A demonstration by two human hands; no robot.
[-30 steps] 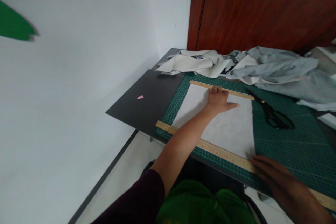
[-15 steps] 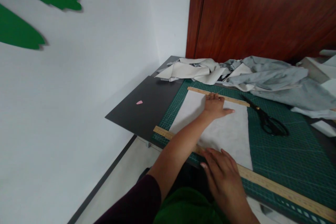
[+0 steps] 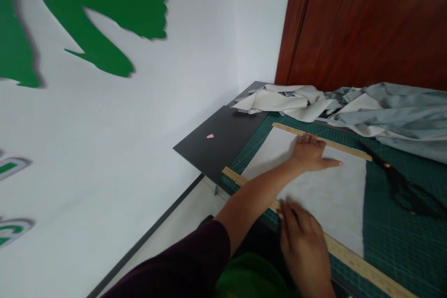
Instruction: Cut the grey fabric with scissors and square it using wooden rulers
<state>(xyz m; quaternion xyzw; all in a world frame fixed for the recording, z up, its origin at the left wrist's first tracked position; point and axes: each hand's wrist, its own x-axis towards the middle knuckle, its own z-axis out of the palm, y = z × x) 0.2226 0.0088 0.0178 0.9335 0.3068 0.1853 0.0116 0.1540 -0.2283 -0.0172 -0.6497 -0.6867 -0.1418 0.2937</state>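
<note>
A pale cloth piece (image 3: 331,195) lies flat on the green cutting mat (image 3: 401,247). Across its far edge runs a short wooden ruler (image 3: 345,149); a long wooden ruler (image 3: 352,258) lies along the near edge. My left hand (image 3: 310,152) reaches over the cloth, palm down, its fingertips on the short ruler and its thumb stretched out to the right. Close to my body, my right hand (image 3: 303,242) rests on the long ruler, fingers extended. Black scissors (image 3: 401,184) lie right of the cloth, their blade tips near the short ruler's right end.
Crumpled grey and off-white fabric (image 3: 391,107) is heaped along the table's back. A pink scrap (image 3: 210,136) lies on the dark tabletop (image 3: 223,125) at the left. White walls (image 3: 195,56) and a red-brown wooden panel (image 3: 366,28) stand behind.
The view has swung left, so the table things appear farther right and more green wall lettering shows. Both hands stay at about the same places on the rulers.
</note>
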